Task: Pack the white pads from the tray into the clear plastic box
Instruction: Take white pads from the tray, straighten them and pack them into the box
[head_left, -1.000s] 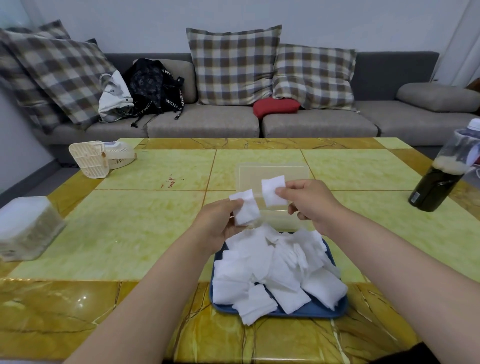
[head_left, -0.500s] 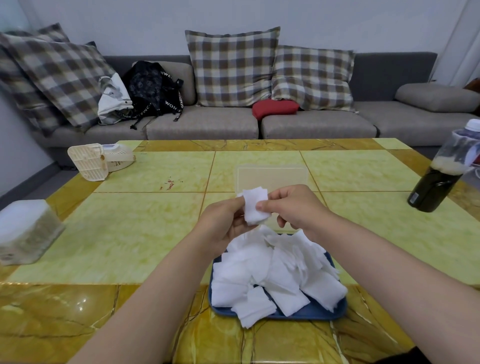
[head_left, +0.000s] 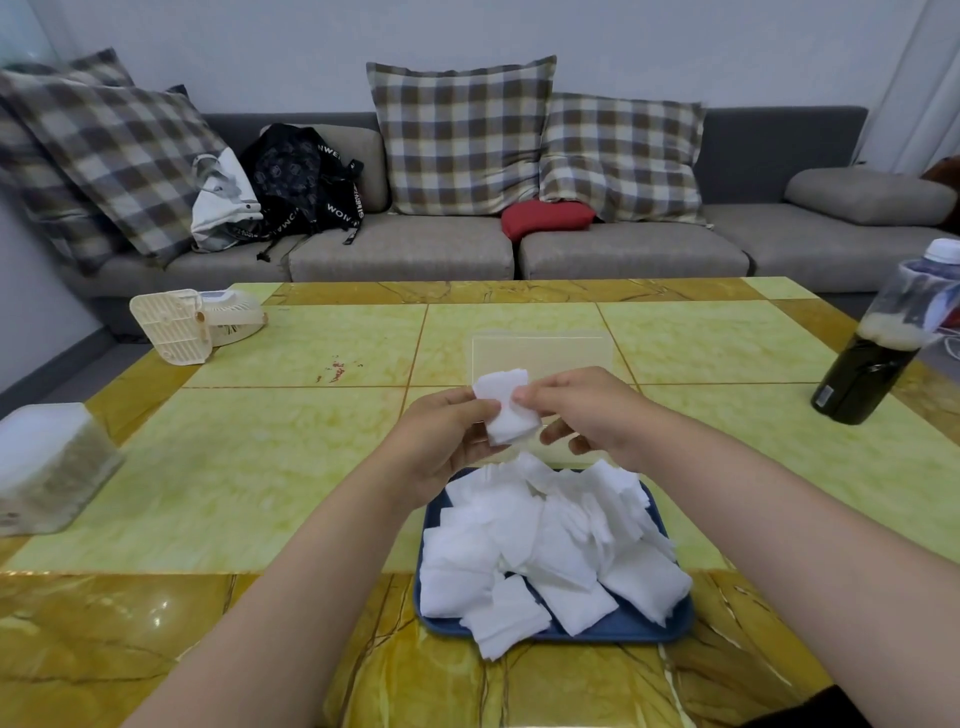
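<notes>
Both grips meet over the far end of the blue tray (head_left: 623, 631). The left grip (head_left: 441, 434) is clamped on a small stack of white pads (head_left: 506, 413), thumb on the near face and fingers behind. The right grip (head_left: 592, 410) pinches the same stack at its right edge with thumb and forefinger, its other fingers loosely curled below. The stack is held in the air, just in front of the clear plastic box (head_left: 540, 353), which stands on the table (head_left: 249, 467) beyond the hands. A loose heap of pads (head_left: 545, 540) fills the tray, some hanging over its near rim. A dark bottle (head_left: 862, 374) stands at the table's right edge and a cream handheld fan (head_left: 192, 322) lies at the far left.
</notes>
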